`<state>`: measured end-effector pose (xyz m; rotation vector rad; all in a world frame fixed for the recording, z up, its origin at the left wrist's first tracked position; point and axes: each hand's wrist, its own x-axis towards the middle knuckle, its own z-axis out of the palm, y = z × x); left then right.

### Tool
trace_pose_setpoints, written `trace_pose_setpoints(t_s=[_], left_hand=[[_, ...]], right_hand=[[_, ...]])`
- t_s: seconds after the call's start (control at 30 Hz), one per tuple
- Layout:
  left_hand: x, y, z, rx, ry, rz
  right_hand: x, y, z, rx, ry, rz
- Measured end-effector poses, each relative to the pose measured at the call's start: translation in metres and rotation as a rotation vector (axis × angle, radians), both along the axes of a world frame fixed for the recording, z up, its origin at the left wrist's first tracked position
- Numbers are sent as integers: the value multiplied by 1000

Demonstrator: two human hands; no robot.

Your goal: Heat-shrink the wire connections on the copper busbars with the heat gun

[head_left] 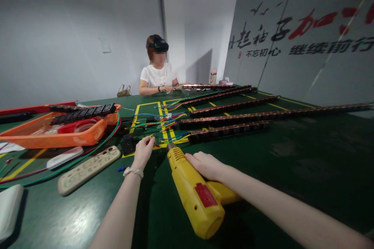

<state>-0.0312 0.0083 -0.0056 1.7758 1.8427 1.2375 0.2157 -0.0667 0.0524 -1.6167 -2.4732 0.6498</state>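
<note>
Right hand, low centre of frame: resting on top of yellow heat gun, fingers curled over the barrel, steadying rather than squeezing the handle. Gun lying on green table, nozzle aimed up-frame at the wire ends just ahead of it, so hot air would land where the left fingers work.

Left hand, just left of nozzle: fingertips pinched shut on coloured wire ends, holding them in line with the nozzle. Exact grip hidden by the knuckles. Pale bracelet on that wrist.

Long strips with copper rails fanned across centre and right of frame, wired ends all pointing toward the hands, likely for easy reach. Count: six distinct, farthest one blurred near the co-worker.

Wires: red, blue, green, yellow bundles spilling from strip ends over the yellow floor-tape rectangle; too tangled to count.

Left of frame: one orange tray holding black socket modules in two rows, number unclear. One beige power-strip cover and one white cover lying flat below tray. One small black block beside left hand.

Upper centre: one co-worker in white shirt seated at the far edge, hands on a strip.
</note>
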Motion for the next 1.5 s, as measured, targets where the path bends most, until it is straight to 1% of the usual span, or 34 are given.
trace_pose_setpoints(t_s=[0.17,0.3,0.47,0.6,0.7,0.77,0.9,1.07,1.2,1.33,1.5], left_hand=[[-1,2,-3,-22,-66,-69],[0,2,-3,-22,-40,-89],[-2,1,-3,-27,-7,-80],[-2,0,-4,-29,-27,-108],[-2,0,-3,-40,-26,-102],[-1,-1,-2,-45,-13,-89],[0,-2,0,-36,18,-74],[0,-1,-2,-56,53,-67],[2,-2,-2,-31,64,-57],[6,-4,2,2,99,-22],[7,-4,3,-3,124,11]], right_hand=[[-22,-1,2,33,-27,62],[-35,0,1,56,-30,125],[-37,0,0,28,-20,105],[-25,2,-1,-10,-4,86],[-10,4,0,-18,-5,82],[3,4,1,-29,0,52],[31,5,3,-94,36,-113],[58,4,5,-85,88,-250],[64,1,8,-62,103,-297],[63,2,5,-47,128,-285],[63,5,0,-29,119,-278]])
